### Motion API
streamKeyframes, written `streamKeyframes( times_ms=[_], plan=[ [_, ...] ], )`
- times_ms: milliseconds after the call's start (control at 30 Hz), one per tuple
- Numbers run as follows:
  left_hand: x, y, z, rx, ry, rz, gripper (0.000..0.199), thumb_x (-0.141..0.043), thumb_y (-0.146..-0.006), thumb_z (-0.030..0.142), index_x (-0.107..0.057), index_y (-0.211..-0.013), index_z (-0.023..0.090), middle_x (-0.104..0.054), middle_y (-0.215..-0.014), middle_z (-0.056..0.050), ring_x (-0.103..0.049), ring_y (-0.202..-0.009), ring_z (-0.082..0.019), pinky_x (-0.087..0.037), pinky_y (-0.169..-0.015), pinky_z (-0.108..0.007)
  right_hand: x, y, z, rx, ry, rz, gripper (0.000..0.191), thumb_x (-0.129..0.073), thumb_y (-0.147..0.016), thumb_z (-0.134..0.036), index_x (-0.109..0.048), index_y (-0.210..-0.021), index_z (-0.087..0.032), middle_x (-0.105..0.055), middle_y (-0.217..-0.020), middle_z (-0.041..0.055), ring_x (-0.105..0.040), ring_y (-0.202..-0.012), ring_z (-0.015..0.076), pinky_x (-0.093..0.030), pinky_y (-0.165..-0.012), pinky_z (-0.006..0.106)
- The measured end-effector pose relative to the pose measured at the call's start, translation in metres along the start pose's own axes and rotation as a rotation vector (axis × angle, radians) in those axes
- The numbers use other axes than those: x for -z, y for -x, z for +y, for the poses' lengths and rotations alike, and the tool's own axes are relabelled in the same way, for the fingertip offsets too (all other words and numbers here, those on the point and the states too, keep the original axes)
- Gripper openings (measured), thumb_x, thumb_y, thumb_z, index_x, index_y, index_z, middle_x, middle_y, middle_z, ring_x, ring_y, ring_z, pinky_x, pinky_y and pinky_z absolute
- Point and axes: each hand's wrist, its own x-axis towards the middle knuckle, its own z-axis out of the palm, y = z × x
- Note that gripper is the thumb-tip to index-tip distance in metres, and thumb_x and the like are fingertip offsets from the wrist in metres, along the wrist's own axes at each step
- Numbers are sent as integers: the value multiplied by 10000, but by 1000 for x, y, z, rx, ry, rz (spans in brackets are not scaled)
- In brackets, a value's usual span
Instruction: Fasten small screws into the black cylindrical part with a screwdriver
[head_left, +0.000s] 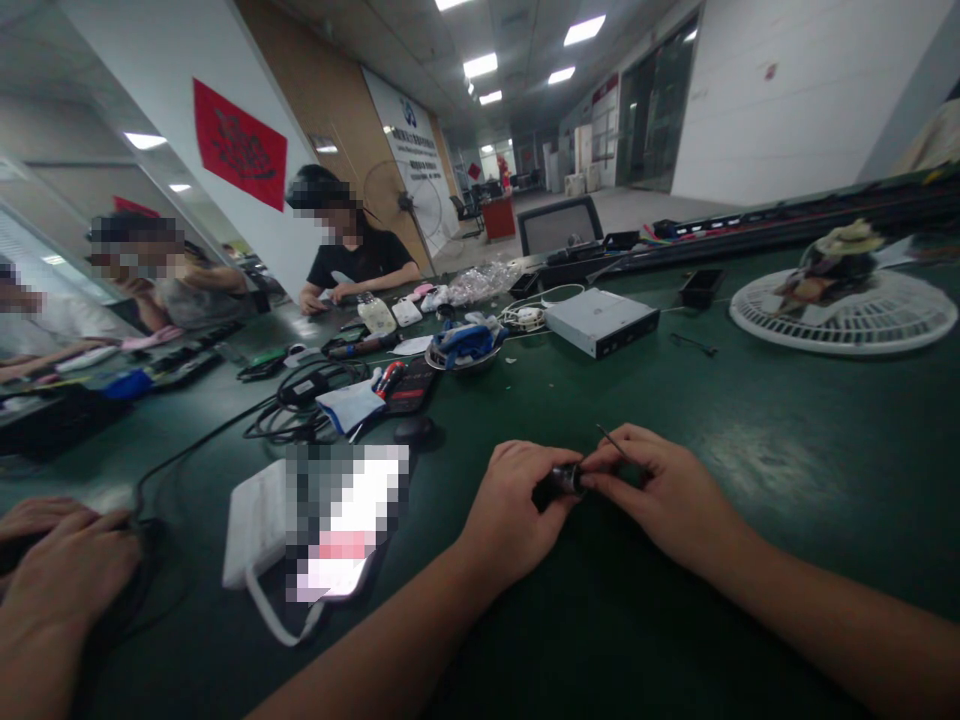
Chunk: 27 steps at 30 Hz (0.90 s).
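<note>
My left hand (514,510) is closed around a small dark cylindrical part (566,478) with a shiny rim, holding it just above the green table (480,410). The thumb and forefinger of my right hand (664,490) are pinched together at the right end of that part. A thin metal rod (611,440) sticks up and to the left from between my right fingers. Its other end is hidden in the hand. Whatever lies between the right fingertips is too small to make out.
A lit phone (352,520) and a white power bank (259,520) lie left of my arms. A co-worker's hands (75,560) are at the far left. Beyond are a disc drive (600,320), a white fan grille (840,310), a bowl (463,350) and coiled black cables (307,400).
</note>
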Motion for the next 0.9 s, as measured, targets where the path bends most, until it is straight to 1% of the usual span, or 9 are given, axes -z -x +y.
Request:
streamKeyframes(
  times_ms=[167,300,367,533,667,733,800,900],
  plan=[
    [1,0,0,-29,28,-16,312,-707,-815,104,-671,-1081,265,-739,-1069,18,-650,-1018,-170,-445,-984,-368,0,2,-6,-64,-2,-10,43,-717,-837,-268,-731,-829,-227,-662,-886,21,-628,-784,171,-487,-665,301],
    [1,1,-1,-20,37,-11,305,-706,-824,124,-668,-1096,256,-737,-1061,6,-648,-1008,-175,-458,-976,-373,1,2,-9,-78,-13,-9,60,-714,-842,-276,-726,-815,-224,-664,-861,16,-627,-766,166,-485,-653,299],
    [0,1,-1,-3,31,0,311,-714,-818,137,-668,-1103,253,-738,-1062,-1,-648,-1004,-183,-463,-973,-382,1,3,-10,-60,-2,-3,58,-705,-851,-266,-736,-820,-228,-666,-870,15,-629,-766,162,-486,-657,297],
    [-1,1,-1,21,12,18,340,-725,-789,118,-670,-1096,254,-742,-1066,-2,-652,-1015,-198,-464,-980,-399,0,5,-9,41,24,-26,96,-663,-878,-224,-752,-891,-258,-674,-922,9,-637,-808,155,-496,-699,287],
    [-3,1,-4,-7,6,17,320,-720,-784,114,-671,-1072,245,-743,-1045,-3,-654,-991,-204,-463,-972,-413,-1,4,-8,47,68,-56,84,-657,-869,-200,-719,-830,-242,-661,-875,1,-625,-771,147,-487,-671,276],
    [-4,1,-4,-12,-3,31,342,-714,-778,101,-667,-1085,246,-741,-1041,0,-653,-989,-202,-461,-972,-412,-1,5,-9,59,77,-63,79,-653,-865,-196,-703,-817,-235,-654,-871,1,-621,-758,143,-486,-657,271],
    [-4,2,-5,-9,-13,46,373,-706,-768,83,-663,-1099,250,-738,-1041,1,-654,-994,-200,-461,-969,-407,-1,6,-10,81,77,-46,70,-648,-861,-199,-691,-816,-232,-653,-876,2,-620,-748,140,-484,-637,264],
    [-4,3,-5,13,-16,70,382,-696,-764,74,-665,-1097,260,-736,-1044,1,-656,-997,-200,-466,-953,-399,0,8,-13,117,68,31,36,-653,-841,-207,-664,-810,-221,-674,-903,14,-638,-775,151,-486,-620,260]
  ],
)
